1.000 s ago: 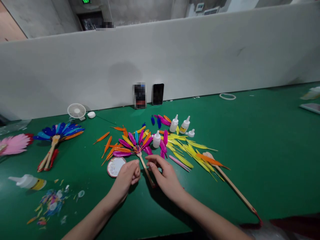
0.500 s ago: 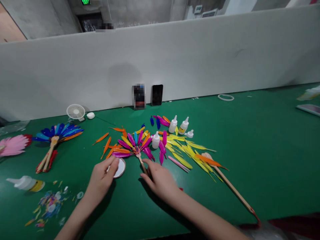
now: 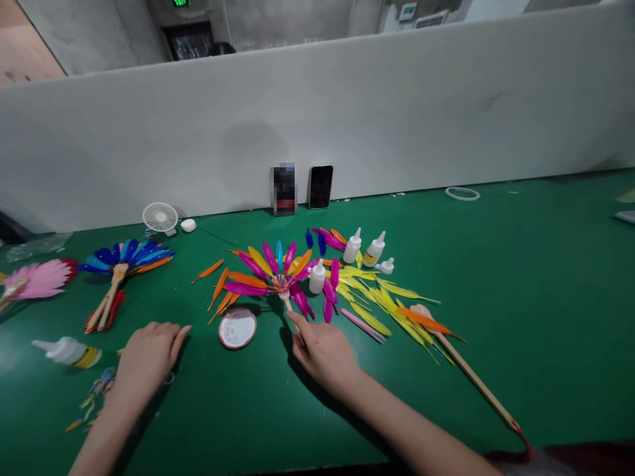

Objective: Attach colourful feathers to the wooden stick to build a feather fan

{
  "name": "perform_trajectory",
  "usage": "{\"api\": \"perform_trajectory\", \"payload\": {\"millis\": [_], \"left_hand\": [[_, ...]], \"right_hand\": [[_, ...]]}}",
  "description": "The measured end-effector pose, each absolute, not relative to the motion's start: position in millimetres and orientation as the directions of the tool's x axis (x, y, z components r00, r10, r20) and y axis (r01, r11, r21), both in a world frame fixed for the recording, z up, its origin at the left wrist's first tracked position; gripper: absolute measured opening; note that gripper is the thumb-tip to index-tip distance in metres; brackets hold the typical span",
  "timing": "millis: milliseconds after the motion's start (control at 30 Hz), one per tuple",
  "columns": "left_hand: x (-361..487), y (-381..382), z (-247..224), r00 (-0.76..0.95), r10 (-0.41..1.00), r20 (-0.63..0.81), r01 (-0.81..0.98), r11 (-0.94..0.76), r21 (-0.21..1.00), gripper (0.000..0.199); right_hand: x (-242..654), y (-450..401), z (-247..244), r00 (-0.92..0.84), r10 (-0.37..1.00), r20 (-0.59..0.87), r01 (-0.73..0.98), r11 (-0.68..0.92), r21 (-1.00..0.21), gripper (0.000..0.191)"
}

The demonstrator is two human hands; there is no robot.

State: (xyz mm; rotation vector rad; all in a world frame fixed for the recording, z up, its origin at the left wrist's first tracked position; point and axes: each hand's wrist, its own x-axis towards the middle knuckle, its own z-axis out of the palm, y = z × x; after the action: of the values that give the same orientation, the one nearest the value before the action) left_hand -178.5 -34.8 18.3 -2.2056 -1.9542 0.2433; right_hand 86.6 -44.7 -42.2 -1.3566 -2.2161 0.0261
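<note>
A feather fan with magenta, orange, yellow and blue feathers (image 3: 278,256) is raised slightly, its wooden handle (image 3: 286,303) gripped by my right hand (image 3: 322,350). Below left of the fan lies a round white dish with a reddish rim (image 3: 237,328), with small pale beads in it. My left hand (image 3: 147,360), apart from the dish, is over the left of the table with its thumb out and other fingers bent, partly hidden. Nothing shows in it. Beneath that forearm are colourful scraps (image 3: 102,387). A white glue bottle (image 3: 317,277) stands just right of the fan.
Glue bottles (image 3: 352,246), yellow feathers (image 3: 367,301) and a wooden stick (image 3: 471,370) lie to the right. At left are a blue feather fan (image 3: 129,254), pink feathers (image 3: 42,277) and a glue bottle on its side (image 3: 69,352). Phones (image 3: 321,187) lean on the white partition (image 3: 397,119).
My left hand has let go of the round dish and moved left over the scraps. My right hand has lifted the feather fan a little. The view has shifted slightly.
</note>
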Motion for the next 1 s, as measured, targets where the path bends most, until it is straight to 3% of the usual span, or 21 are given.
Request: {"api": "perform_trajectory", "payload": {"millis": [133, 267, 433, 600, 800, 1000], "left_hand": [[-177, -41, 15, 0.058, 0.998, -0.003, 0.961, -0.057, -0.271, 0.041], [-179, -44, 13, 0.032, 0.999, -0.035, 0.936, -0.042, -0.348, 0.034], [-184, -41, 11, 0.080, 0.995, -0.053, 0.929, -0.094, -0.358, 0.039], [-178, -31, 13, 0.125, 0.992, 0.001, 0.957, -0.120, -0.263, 0.028], [-150, -19, 28, 0.137, 0.987, -0.082, 0.939, -0.156, -0.306, 0.034], [-129, 6, 26, 0.206, 0.976, -0.069, 0.957, -0.216, -0.194, 0.033]], "right_hand": [[88, -47, -39, -0.279, 0.733, 0.620, 0.782, 0.548, -0.296, 0.035], [88, -51, -37, -0.185, 0.696, 0.694, 0.719, 0.577, -0.387, 0.033], [90, -52, -37, -0.119, 0.717, 0.686, 0.625, 0.592, -0.510, 0.038], [92, -53, -30, -0.038, 0.799, 0.600, 0.551, 0.517, -0.655, 0.036], [93, -53, -29, -0.009, 0.811, 0.585, 0.505, 0.509, -0.697, 0.034], [94, -53, -29, -0.007, 0.825, 0.565, 0.507, 0.490, -0.709, 0.033]]}}
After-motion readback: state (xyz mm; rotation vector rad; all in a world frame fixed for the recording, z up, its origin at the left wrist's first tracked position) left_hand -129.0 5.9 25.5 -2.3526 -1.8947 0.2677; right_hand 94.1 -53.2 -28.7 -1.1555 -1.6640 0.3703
